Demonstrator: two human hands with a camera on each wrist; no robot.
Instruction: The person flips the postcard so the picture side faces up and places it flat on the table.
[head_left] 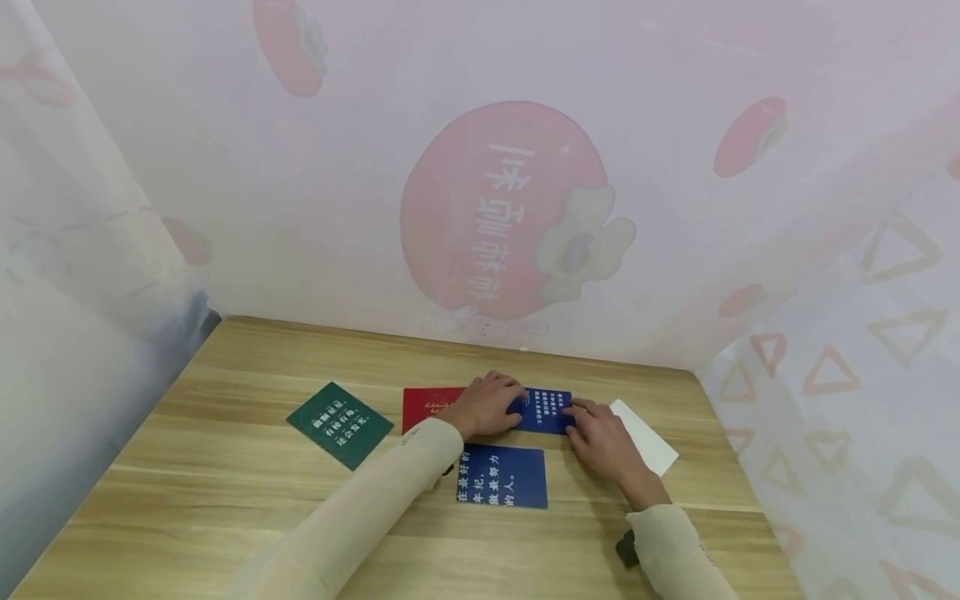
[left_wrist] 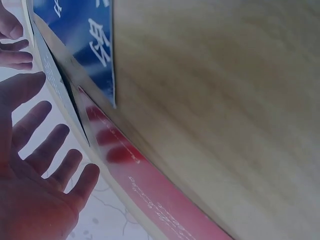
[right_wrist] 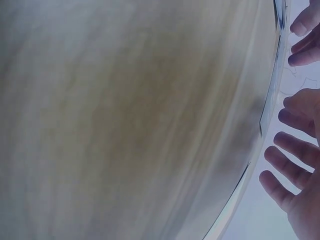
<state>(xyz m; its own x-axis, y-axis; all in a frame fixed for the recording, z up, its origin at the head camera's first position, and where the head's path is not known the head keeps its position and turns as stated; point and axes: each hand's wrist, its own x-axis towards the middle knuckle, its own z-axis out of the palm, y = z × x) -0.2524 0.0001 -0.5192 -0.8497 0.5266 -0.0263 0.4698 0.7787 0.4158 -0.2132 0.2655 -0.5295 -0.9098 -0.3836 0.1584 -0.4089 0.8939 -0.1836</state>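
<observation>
A dark blue card with white writing lies flat on the wooden table, between my two hands. My left hand is at its left end, fingers slightly bent and spread, covering part of the card and overlapping a red card beside it. At the blue card's right edge are the fingertips of my right hand, with its fingers loosely extended. In the left wrist view, the left fingers are apart above the red card's side. The right fingers also look spread in the right wrist view.
Nearer to me lies a second blue card, partly under the left sleeve's line. A green card sits angled at the left, and a white card is beyond the right hand. A printed curtain rises behind the table.
</observation>
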